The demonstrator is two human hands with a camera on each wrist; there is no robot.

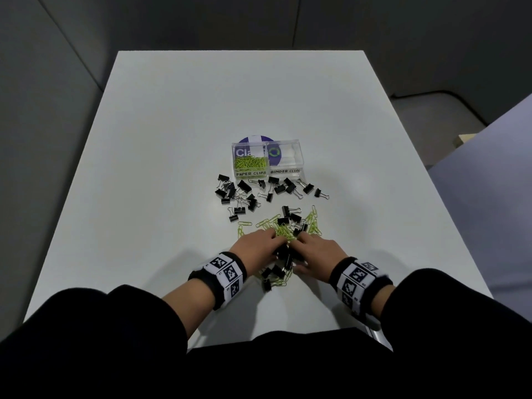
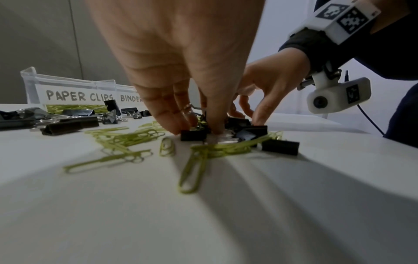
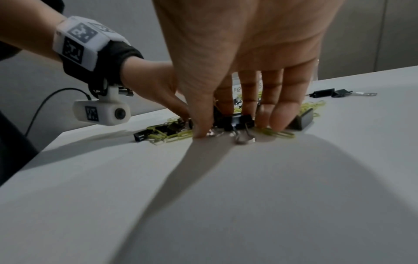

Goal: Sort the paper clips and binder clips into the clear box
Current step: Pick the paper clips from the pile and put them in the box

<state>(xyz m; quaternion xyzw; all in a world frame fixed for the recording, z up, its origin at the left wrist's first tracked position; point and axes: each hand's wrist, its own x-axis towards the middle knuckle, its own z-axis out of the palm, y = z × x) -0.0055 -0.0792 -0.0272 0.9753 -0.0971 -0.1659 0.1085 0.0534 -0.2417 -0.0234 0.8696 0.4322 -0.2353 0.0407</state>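
The clear box [image 1: 285,164] stands mid-table with two compartments labelled PAPER CLIPS and BINDER CLIPS. Green paper clips [image 1: 249,162] fill the left one; the right one looks bare. Several black binder clips [image 1: 244,194] lie loose in front of it. Nearer me is a mixed pile of green paper clips [image 1: 270,224] and binder clips. Both hands are on it. My left hand [image 2: 195,128] has thumb and fingers either side of a black binder clip [image 2: 193,135]. My right hand [image 3: 239,128] presses straight fingertips [image 3: 279,123] onto the pile around another binder clip [image 3: 235,119].
The white table [image 1: 172,139] spreads wide on all sides of the box. A purple round sticker [image 1: 254,139] lies behind the box. Loose paper clips [image 2: 190,171] trail toward the left wrist. Two binder clips [image 3: 328,92] lie off to the right.
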